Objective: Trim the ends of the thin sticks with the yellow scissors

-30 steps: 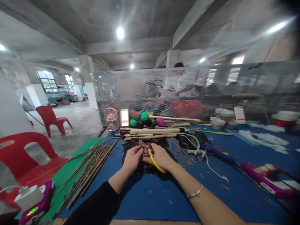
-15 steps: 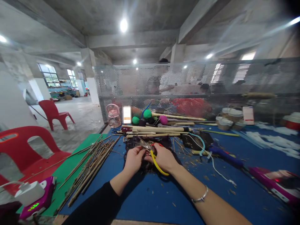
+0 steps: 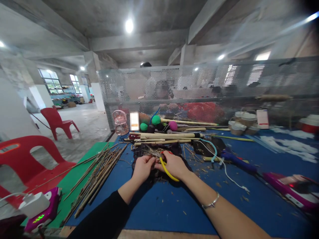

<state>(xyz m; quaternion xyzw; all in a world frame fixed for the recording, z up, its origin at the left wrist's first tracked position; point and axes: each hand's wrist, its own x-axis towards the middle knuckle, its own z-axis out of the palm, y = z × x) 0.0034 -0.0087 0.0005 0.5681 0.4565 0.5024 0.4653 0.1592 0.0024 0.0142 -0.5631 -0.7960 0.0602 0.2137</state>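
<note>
Far left: twigs [image 3: 102, 179] are piled in a loose, roughly parallel bundle, laid across the seam of the green mat [image 3: 91, 152] and the blue mat [image 3: 161, 212]. Judged dry, light and stiff, likely to be snapped if bent hard. Best gripped at mid-length, as the ends are splayed.

Next: the left hand [image 3: 142, 170] is set over the dark cloth [image 3: 138, 152], fingers drawn in toward the thumb, close beside the blades. Whether anything is pinched there cannot be told; the contact area is too small to be read. The cloth is spread rumpled on the blue mat; judged soft and limp, easily dragged, so best pinned flat or lifted by an edge.

Centre: the scissors [image 3: 162, 163] are held over the cloth, blades pointed left and away. Blades judged rigid and slick, not to be gripped. Yellow and red handles look coated, so good grip is expected; modest weight. Hold is best taken at the handles, left fingertips clear of the edges.

Right: the right hand [image 3: 176, 166] is wrapped around those handles, one yellow loop left showing below the palm. Squeeze force cannot be told.

Far right: white cord [image 3: 226, 171] is laid slack on the blue mat; judged light, limp, easily snagged.
</note>
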